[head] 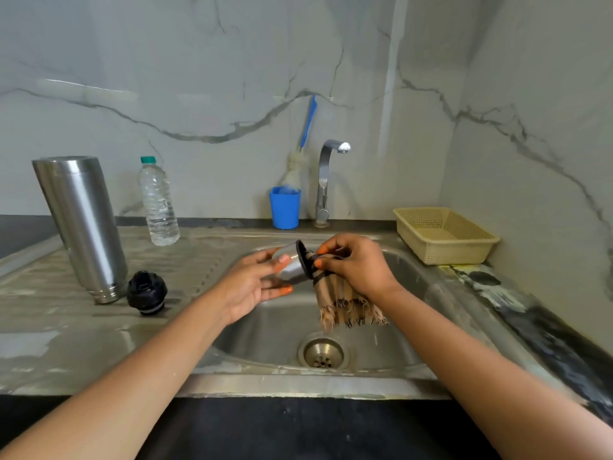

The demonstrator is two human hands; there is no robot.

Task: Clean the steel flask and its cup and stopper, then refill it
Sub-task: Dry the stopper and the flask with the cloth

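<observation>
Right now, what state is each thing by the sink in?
flask: stands on drainer, stopper off.
stopper: loose beside flask.
cup: on its side, in left hand.
cloth: wet, dripping, pressed to cup's mouth by right hand.
tap: off.
bottle: capped.

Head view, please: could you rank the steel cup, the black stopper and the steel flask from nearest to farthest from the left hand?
1. Steel cup: held in the left hand, over the sink.
2. Black stopper: on the drainboard, to the hand's left.
3. Steel flask: standing just beyond the stopper, farther left.
</observation>
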